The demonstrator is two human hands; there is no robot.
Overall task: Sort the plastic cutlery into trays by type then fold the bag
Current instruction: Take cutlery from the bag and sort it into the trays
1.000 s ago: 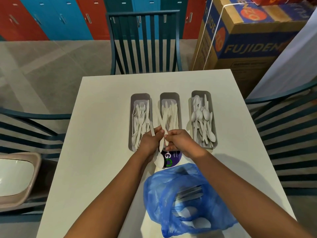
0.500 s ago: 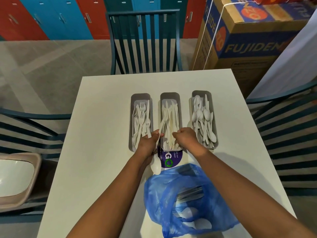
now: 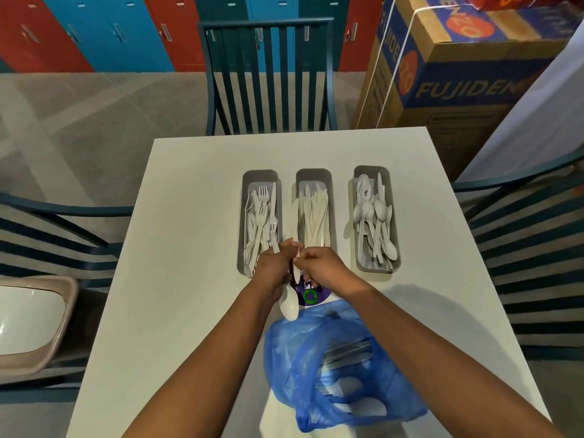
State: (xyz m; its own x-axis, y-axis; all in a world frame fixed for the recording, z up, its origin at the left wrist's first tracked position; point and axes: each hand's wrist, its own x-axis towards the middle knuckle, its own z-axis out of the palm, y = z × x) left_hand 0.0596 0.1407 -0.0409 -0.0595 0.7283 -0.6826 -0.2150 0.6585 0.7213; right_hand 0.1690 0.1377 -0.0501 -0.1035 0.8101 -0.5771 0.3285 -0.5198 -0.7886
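Both your hands meet at the near ends of the trays, dead centre of the table (image 3: 189,248). Your left hand (image 3: 274,267) is closed around a small bunch of white cutlery, and a spoon (image 3: 289,303) hangs bowl-down out of that fist, pointing toward six o'clock. Your right hand (image 3: 322,267) pinches what looks like another piece's handle between thumb and fingertips, right beside the left; what kind of piece it is, you can't tell from here.

Look at twelve o'clock from your hands: three trays in a row. The fork tray (image 3: 259,177) at eleven o'clock is well stocked, the knife tray (image 3: 313,176) straight ahead holds a good pile, and the spoon tray (image 3: 371,172) out at one o'clock is filling too.

Now six o'clock: the blue bag (image 3: 341,371) lies open by the table's near edge, and pale cutlery shows through the plastic. So the sorting looks well advanced but not finished, I'd say. The handful needs splitting, the bag needs emptying, and the folding hasn't begun.
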